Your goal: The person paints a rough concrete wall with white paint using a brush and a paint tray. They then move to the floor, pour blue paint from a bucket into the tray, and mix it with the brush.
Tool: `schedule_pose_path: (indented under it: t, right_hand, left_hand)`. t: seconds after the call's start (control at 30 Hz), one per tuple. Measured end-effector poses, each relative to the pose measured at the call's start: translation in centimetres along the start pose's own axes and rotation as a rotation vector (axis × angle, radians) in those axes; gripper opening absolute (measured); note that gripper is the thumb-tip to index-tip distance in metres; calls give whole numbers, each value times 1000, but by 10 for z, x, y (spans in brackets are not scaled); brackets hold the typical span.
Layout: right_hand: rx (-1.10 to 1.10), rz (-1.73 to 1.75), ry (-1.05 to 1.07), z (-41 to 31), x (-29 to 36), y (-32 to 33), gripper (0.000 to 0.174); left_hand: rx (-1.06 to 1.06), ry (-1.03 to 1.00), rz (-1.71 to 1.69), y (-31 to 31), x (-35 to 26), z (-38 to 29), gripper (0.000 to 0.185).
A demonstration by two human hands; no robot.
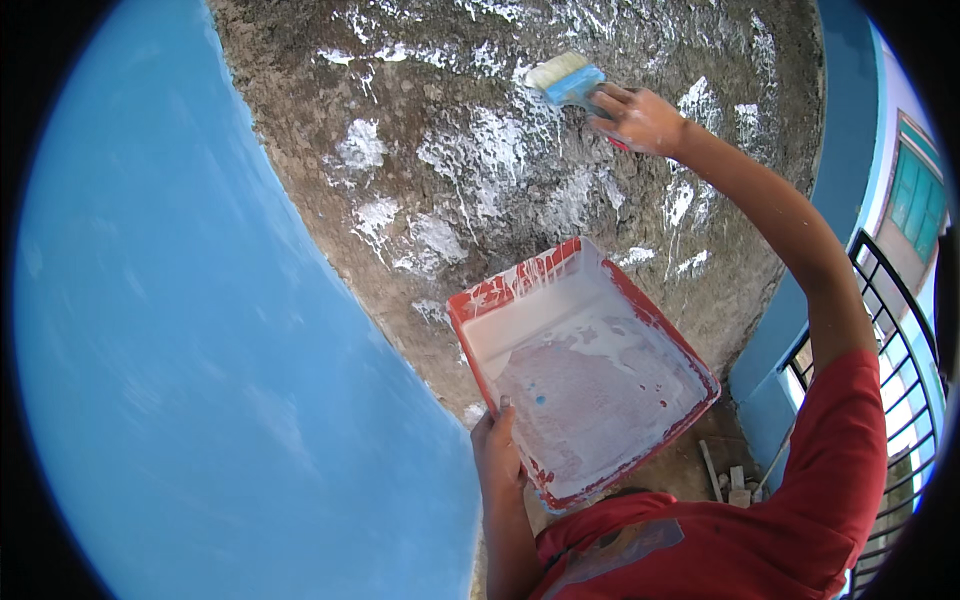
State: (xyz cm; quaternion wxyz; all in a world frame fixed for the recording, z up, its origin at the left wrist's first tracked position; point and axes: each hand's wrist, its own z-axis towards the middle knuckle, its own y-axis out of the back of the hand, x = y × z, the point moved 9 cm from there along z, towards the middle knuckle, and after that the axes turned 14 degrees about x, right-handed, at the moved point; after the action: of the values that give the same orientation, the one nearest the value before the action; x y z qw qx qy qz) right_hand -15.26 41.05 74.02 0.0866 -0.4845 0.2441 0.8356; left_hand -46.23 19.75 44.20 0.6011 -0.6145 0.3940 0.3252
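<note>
My right hand (pixel 637 120) is closed around the handle of a wide paintbrush (pixel 571 78) with pale bristles and a light blue ferrule. The brush is at the upper part of a rough brown wall (pixel 405 157) that carries white paint patches and drips; whether the bristles touch it I cannot tell. Lower down, my left hand (pixel 499 446) grips the left edge of a red paint tray (pixel 660 315), its thumb over the rim. White paint lies pooled in the tray's far end, and a whitish film with small blue spots coats its floor. The tray is tilted in view.
A smooth blue wall surface (pixel 225 322) fills the left side, bordering the rough wall. At the right stand a blue pillar (pixel 847 127) and a black metal railing (pixel 907 375). Small blocks (pixel 739 487) and a thin strip lie on the ground at the lower right.
</note>
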Motion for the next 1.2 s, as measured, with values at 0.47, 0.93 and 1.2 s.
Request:
schedule_pose_path:
  t: [0.47, 0.93, 1.2]
  right_hand:
    - [15, 582, -325, -151, -14, -20, 46]
    - [410, 1284, 124, -281, 86, -8, 29]
    - [138, 1665, -142, -377, -67, -38, 23]
  left_hand:
    - [51, 27, 93, -12, 61, 18, 38]
    - [67, 50, 69, -209, 199, 31, 43]
    - [124, 40, 9, -347, 213, 13, 46]
